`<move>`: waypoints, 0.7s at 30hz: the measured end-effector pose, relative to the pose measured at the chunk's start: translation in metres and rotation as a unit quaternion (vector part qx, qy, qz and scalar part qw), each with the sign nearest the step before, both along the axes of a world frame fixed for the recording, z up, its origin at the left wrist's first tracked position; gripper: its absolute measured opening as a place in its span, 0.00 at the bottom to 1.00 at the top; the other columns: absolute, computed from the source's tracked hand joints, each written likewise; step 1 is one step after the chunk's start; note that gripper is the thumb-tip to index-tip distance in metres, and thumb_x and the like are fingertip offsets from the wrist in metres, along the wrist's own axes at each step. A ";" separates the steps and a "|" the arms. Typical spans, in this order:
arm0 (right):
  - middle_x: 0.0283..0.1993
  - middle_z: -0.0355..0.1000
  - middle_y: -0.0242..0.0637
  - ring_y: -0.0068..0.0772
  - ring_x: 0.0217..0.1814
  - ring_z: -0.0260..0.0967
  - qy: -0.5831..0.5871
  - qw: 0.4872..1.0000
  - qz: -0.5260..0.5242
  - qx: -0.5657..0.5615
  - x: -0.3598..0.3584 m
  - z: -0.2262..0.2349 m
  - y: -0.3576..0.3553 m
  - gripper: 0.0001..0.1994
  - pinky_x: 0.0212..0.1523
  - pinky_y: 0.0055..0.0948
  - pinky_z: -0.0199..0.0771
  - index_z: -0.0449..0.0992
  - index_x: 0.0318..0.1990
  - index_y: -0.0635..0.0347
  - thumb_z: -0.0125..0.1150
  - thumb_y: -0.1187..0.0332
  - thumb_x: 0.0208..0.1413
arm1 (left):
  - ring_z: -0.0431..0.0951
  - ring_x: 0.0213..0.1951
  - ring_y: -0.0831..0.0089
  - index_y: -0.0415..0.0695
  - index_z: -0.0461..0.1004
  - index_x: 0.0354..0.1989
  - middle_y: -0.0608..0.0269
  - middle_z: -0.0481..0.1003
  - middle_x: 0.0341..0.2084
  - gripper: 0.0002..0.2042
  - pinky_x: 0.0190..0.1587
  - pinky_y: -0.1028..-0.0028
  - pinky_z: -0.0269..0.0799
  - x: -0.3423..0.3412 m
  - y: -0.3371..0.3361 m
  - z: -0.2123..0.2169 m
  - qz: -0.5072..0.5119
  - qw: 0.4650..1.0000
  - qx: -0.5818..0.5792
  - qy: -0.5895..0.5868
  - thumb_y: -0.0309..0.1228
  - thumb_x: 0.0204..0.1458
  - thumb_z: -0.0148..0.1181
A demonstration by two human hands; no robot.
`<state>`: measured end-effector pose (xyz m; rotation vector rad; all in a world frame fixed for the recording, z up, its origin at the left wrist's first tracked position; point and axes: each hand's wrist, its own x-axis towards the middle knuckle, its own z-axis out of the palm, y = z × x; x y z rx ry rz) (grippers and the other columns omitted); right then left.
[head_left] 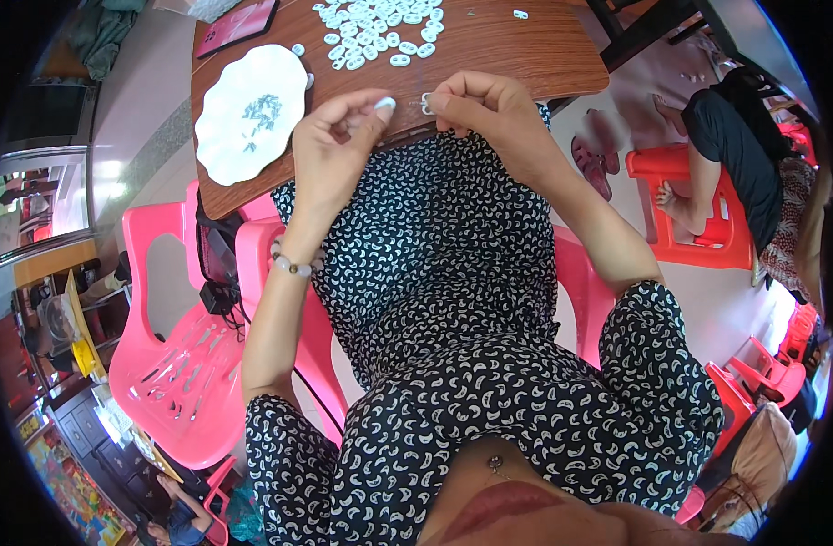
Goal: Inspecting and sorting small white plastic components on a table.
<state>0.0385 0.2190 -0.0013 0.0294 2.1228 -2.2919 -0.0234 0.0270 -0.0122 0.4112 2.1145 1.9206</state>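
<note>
One white looped piece (426, 104) (any lettering too tiny to read) is pinched by the right hand (494, 114); the left hand (337, 144), at its nine o'clock, curls, grip unclear.

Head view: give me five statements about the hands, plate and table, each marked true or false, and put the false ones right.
1. A white plate with a scalloped rim lies on the brown wood-grain table. True.
2. Many small white oval pieces lie loose on the table. True.
3. The right hand pinches a small white piece. True.
4. The plate lies to the right of the right hand. False: it lies to the left of the left hand.
5. Both wrists are bare. False: a pale beaded bracelet circles the left wrist.
</note>
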 end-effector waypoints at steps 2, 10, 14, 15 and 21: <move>0.30 0.75 0.30 0.15 0.32 0.68 -0.007 1.000 0.012 -0.006 0.000 -0.003 0.000 0.12 0.34 0.17 0.68 0.76 0.35 0.63 0.59 0.62 0.56 | 0.69 0.26 0.87 0.36 0.78 0.40 0.69 0.75 0.25 0.10 0.29 0.86 0.64 0.009 -0.004 0.002 -0.014 1.000 -0.001 -0.014 0.23 0.49 0.63; 0.28 0.69 0.27 0.14 0.30 0.63 0.000 0.996 0.060 -0.070 0.005 0.003 -0.016 0.10 0.35 0.17 0.64 0.74 0.34 0.62 0.56 0.64 0.58 | 0.73 0.30 0.85 0.36 0.75 0.43 0.69 0.74 0.28 0.12 0.32 0.85 0.68 0.027 -0.005 0.007 -0.091 0.995 -0.001 0.051 0.21 0.50 0.62; 0.28 0.68 0.26 0.15 0.29 0.63 0.011 0.994 0.089 -0.067 0.006 0.005 -0.017 0.09 0.34 0.17 0.63 0.73 0.34 0.62 0.55 0.64 0.58 | 0.75 0.31 0.82 0.34 0.71 0.45 0.66 0.77 0.29 0.13 0.34 0.84 0.71 0.025 -0.006 0.009 -0.107 0.989 0.082 -0.068 0.20 0.50 0.61; 0.27 0.68 0.26 0.14 0.29 0.62 0.020 0.992 0.101 -0.070 0.006 0.005 -0.016 0.09 0.34 0.17 0.63 0.73 0.34 0.61 0.55 0.64 0.58 | 0.75 0.31 0.82 0.34 0.71 0.45 0.66 0.77 0.29 0.13 0.34 0.84 0.71 0.025 -0.006 0.010 -0.106 0.989 0.081 -0.067 0.20 0.50 0.61; 0.30 0.71 0.26 0.12 0.31 0.66 0.046 0.990 0.114 -0.071 0.012 0.011 -0.019 0.07 0.32 0.14 0.68 0.73 0.34 0.63 0.58 0.67 0.57 | 0.79 0.32 0.74 0.33 0.74 0.42 0.56 0.79 0.31 0.10 0.35 0.79 0.76 0.027 -0.008 0.007 -0.093 0.966 0.127 -0.203 0.24 0.52 0.60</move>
